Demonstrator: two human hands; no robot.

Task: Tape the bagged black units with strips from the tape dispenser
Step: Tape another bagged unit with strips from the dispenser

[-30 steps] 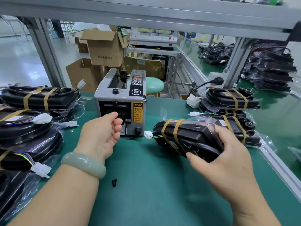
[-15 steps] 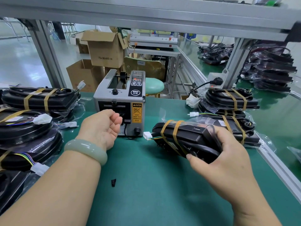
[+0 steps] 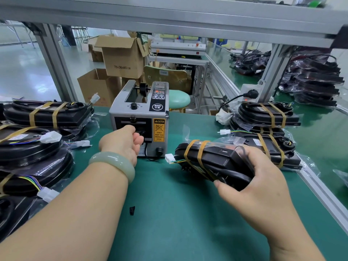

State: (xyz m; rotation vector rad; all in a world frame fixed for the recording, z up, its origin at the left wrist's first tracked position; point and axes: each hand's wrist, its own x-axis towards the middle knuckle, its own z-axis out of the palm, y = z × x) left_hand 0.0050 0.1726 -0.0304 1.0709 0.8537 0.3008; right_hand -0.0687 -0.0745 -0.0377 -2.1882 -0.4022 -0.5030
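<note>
A grey tape dispenser (image 3: 140, 117) stands at the middle back of the green bench. My left hand (image 3: 120, 142), with a pale green bangle on its wrist, is at the dispenser's front outlet, fingers curled against the slot; whether it grips a strip is hidden. My right hand (image 3: 250, 178) is shut on the near end of a bagged black unit (image 3: 207, 161), held tilted just above the mat. Two brown tape strips wrap the unit's far end, and a white connector (image 3: 169, 158) hangs from that end.
Taped bagged units are stacked at the left (image 3: 47, 115) and at the right (image 3: 267, 117). A small black scrap (image 3: 132, 210) lies on the green mat (image 3: 178, 213). An aluminium rail (image 3: 320, 193) edges the bench on the right. Cardboard boxes and a stool stand behind.
My left hand has moved forward from open in the air to the dispenser's outlet, with its fingers curling in. The right hand and the unit have barely shifted.
</note>
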